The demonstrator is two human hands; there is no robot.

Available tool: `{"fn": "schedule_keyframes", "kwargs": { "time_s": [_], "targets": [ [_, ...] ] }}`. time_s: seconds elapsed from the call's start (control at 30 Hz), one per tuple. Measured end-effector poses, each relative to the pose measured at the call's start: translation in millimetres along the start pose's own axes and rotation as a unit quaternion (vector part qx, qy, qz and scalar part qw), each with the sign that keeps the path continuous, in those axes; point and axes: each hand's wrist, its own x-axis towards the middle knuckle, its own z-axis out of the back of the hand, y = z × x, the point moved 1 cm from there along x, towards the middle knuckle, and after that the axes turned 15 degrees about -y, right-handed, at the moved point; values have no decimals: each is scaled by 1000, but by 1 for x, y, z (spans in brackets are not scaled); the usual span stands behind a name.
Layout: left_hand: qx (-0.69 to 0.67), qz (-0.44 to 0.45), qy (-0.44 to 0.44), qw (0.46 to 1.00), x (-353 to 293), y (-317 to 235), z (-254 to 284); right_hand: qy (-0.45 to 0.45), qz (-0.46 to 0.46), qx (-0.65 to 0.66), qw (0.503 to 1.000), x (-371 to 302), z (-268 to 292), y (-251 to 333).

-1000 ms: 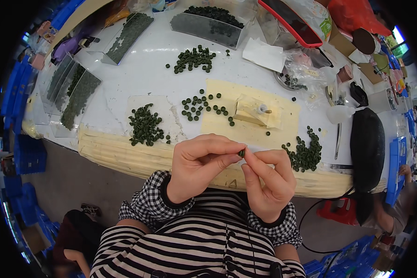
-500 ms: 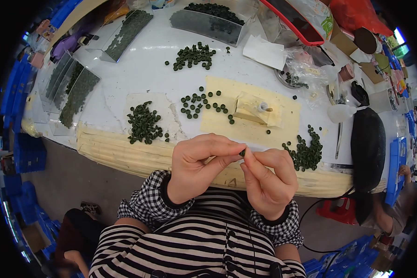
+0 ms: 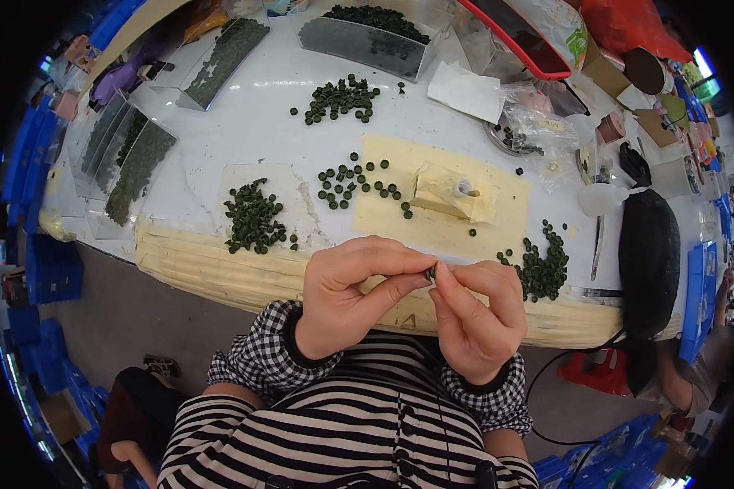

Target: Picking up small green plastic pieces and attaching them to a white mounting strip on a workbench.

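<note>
Green bead (image 3: 429, 275): a small dark green round piece, pinched between the fingertips of both hands, held in the air just in front of the table's near edge.
Left hand (image 3: 352, 295): fingers curled, thumb and forefinger closed on the bead from the left.
Right hand (image 3: 479, 314): thumb and forefinger meet the bead from the right; the other fingers are folded in.
Yellow mat (image 3: 440, 197): lies on the white table (image 3: 261, 106) beyond the hands, with loose green beads scattered on it.
Cream block (image 3: 448, 191): sits on the mat, with a small white cylinder on top.
Right pile (image 3: 545, 265): a heap of green beads near the right hand.
Left pile (image 3: 254, 218): a heap on a clear sheet, left of the mat.
Far pile (image 3: 338, 98): further back on the table.
Clear trays (image 3: 130, 155): at the left, filled with green pieces.
Sleeves (image 3: 261, 363): black-and-white check, over a striped top.
</note>
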Motion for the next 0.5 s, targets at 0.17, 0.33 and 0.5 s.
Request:
{"fn": "schedule_keyframes", "kwargs": {
  "time_s": [0.17, 0.33, 0.5],
  "targets": [
    [-4, -22, -25, 999, -1, 1, -1, 2, -9, -3, 1000, -2, 0, 0],
    [10, -38, -26, 999, -2, 3, -1, 4, -13, -8, 1000, -1, 0, 0],
    [31, -68, -22, 997, -2, 2, -1, 0, -15, -3, 1000, -1, 0, 0]
  ]
}}
